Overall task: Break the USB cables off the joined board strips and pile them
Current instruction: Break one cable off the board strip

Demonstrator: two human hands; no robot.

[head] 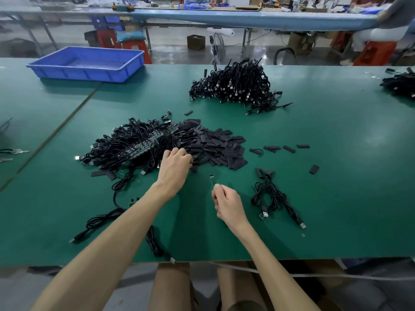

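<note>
While the right hand (228, 204) pinches a thin board sliver (211, 180), the nearer left hand (176, 163) curls its fingers, grip unclear, into the cable tangle (121, 136) over the joined strips (146, 145), which slant up-right just beyond it

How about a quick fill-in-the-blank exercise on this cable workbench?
1. The tray at the table's far left is ____ in colour.
2. The small board strip is pinched by the person's ____ hand.
3. The left hand reaches into the tangle of cables lying on the ____ table.
Missing words: blue; right; green.
</note>
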